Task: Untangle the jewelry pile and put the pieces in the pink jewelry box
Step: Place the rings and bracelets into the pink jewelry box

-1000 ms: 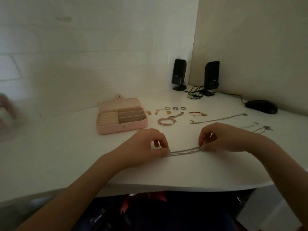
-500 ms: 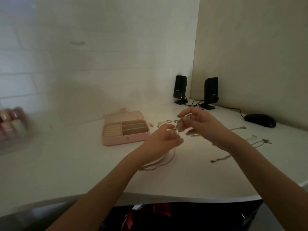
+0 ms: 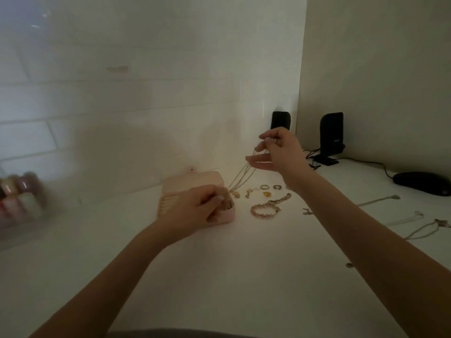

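Note:
The open pink jewelry box point(image 3: 190, 183) sits on the white desk point(image 3: 219, 264). My left hand point(image 3: 195, 211) lies over the box's right compartments and pinches the lower end of a thin chain necklace point(image 3: 240, 175). My right hand point(image 3: 280, 152) is raised above the desk and pinches the chain's upper end, so several strands hang slanted between the hands. Right of the box lie a beaded bracelet point(image 3: 264, 209), rings point(image 3: 264, 187) and small gold pieces point(image 3: 266, 194).
More thin chains point(image 3: 422, 228) lie at the desk's right side. Two black speakers point(image 3: 332, 135) and a black mouse point(image 3: 423, 182) stand at the back right, with cables. A clear case of small bottles point(image 3: 19, 198) sits at the left, blurred.
The chain was stretched flat near the desk's front edge. Both hands lifted it and carried it to the box; my left hand now rests over the box and my right hand holds its end high.

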### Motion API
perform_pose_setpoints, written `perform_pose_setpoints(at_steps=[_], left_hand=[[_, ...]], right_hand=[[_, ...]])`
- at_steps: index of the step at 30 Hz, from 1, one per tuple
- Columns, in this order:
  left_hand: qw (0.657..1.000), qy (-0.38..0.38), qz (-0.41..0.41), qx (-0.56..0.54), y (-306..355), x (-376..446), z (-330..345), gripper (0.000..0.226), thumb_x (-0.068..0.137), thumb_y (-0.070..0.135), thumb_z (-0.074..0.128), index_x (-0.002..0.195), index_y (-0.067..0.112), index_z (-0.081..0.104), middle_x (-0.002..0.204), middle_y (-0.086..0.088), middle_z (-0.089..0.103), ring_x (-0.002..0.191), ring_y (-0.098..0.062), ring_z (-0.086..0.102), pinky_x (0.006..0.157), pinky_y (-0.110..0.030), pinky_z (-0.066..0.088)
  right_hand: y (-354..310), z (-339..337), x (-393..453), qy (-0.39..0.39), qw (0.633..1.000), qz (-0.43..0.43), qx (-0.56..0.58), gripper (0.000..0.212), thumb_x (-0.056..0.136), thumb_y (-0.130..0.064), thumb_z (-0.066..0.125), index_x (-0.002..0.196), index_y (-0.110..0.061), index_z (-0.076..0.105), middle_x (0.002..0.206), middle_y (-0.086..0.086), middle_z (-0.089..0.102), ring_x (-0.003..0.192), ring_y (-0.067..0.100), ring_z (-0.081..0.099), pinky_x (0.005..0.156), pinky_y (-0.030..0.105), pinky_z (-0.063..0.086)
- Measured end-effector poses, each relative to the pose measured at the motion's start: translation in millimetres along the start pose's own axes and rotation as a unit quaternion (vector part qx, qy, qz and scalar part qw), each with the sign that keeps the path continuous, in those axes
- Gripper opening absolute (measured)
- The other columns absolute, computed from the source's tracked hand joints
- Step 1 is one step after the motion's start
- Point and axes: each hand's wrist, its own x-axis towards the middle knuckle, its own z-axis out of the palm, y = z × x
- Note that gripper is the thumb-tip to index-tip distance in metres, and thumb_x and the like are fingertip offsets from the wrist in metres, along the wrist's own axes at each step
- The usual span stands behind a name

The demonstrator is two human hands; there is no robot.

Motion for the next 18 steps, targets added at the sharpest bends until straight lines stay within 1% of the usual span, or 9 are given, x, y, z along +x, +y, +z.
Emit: perform_pose_setpoints(at_steps=[2,4,7,9,11,13,15,16,18], left_hand=[[0.997,0.012,-0.009,-0.070,-6,13,-11,0.024,0.095,0.006,0.051,0.073,0.013,0.057,0.058,0.005,0.057,0.054,-0.003,0.055,0.061,-0.020,0.046],[0.992,0.025,-0.015,-0.119,-12,26,-19,0.020,0.093,0.003,0.052,0.078,0.011,0.061,0.059,0.005,0.062,0.061,-0.011,0.059,0.066,-0.026,0.051],[0.983,0.035,-0.016,-0.178,-19,39,-23,0.017,0.092,-0.002,0.051,0.081,0.004,0.063,0.060,0.001,0.065,0.060,-0.014,0.062,0.065,-0.025,0.056],[0.982,0.041,-0.025,-0.183,-25,42,-26,0.016,0.091,-0.003,0.051,0.082,0.002,0.062,0.059,-0.001,0.065,0.057,-0.015,0.062,0.062,-0.024,0.056],[0.988,0.034,-0.037,-0.147,-34,44,-31,0.014,0.090,-0.006,0.052,0.081,-0.001,0.061,0.059,-0.003,0.063,0.055,-0.016,0.061,0.060,-0.024,0.054],[0.995,0.028,-0.035,-0.094,-40,41,-34,0.014,0.087,-0.006,0.055,0.079,0.002,0.063,0.062,-0.005,0.064,0.058,-0.014,0.061,0.064,-0.024,0.052],[0.999,0.024,-0.028,-0.013,-44,38,-36,0.017,0.085,0.001,0.061,0.074,0.013,0.066,0.066,-0.001,0.065,0.060,-0.005,0.058,0.064,-0.016,0.047],[0.999,0.013,-0.026,0.038,-45,37,-36,0.019,0.083,0.005,0.063,0.072,0.020,0.067,0.067,0.003,0.064,0.058,0.000,0.055,0.061,-0.010,0.043],[0.993,-0.010,-0.030,0.114,-48,35,-37,0.022,0.082,0.010,0.066,0.067,0.026,0.065,0.067,0.007,0.061,0.055,0.005,0.050,0.055,-0.006,0.038]], right_hand=[[-4,17,10,-0.037,0.999,0.013,0.023,0.016,0.102,-0.006,0.037,0.107,-0.004,0.051,0.081,0.013,0.056,0.062,0.028,0.069,0.061,0.040,0.060],[-9,33,16,-0.081,0.997,0.009,0.001,0.016,0.101,-0.006,0.039,0.109,-0.002,0.052,0.080,0.013,0.057,0.060,0.029,0.068,0.059,0.041,0.060],[-10,50,21,-0.135,0.991,-0.018,-0.012,0.017,0.100,-0.006,0.040,0.111,0.000,0.052,0.081,0.013,0.057,0.057,0.028,0.067,0.056,0.040,0.059],[-8,56,24,-0.152,0.988,-0.034,-0.026,0.016,0.100,-0.006,0.040,0.109,-0.001,0.052,0.081,0.013,0.058,0.056,0.029,0.066,0.054,0.040,0.059],[-3,58,26,-0.173,0.982,-0.047,-0.068,0.015,0.100,-0.006,0.041,0.107,-0.003,0.053,0.083,0.014,0.059,0.056,0.030,0.066,0.053,0.042,0.058],[1,58,26,-0.188,0.976,-0.048,-0.100,0.014,0.100,-0.007,0.042,0.106,-0.003,0.054,0.086,0.015,0.059,0.057,0.031,0.067,0.054,0.043,0.059],[4,59,24,-0.191,0.975,-0.044,-0.108,0.014,0.100,-0.006,0.042,0.107,-0.002,0.054,0.087,0.015,0.060,0.057,0.031,0.067,0.054,0.044,0.059],[5,61,23,-0.193,0.974,-0.043,-0.112,0.014,0.100,-0.006,0.042,0.107,-0.002,0.054,0.086,0.015,0.060,0.058,0.032,0.067,0.054,0.044,0.059],[8,65,19,-0.204,0.970,-0.046,-0.125,0.014,0.099,-0.006,0.042,0.106,-0.002,0.054,0.084,0.014,0.060,0.057,0.031,0.067,0.055,0.045,0.059]])
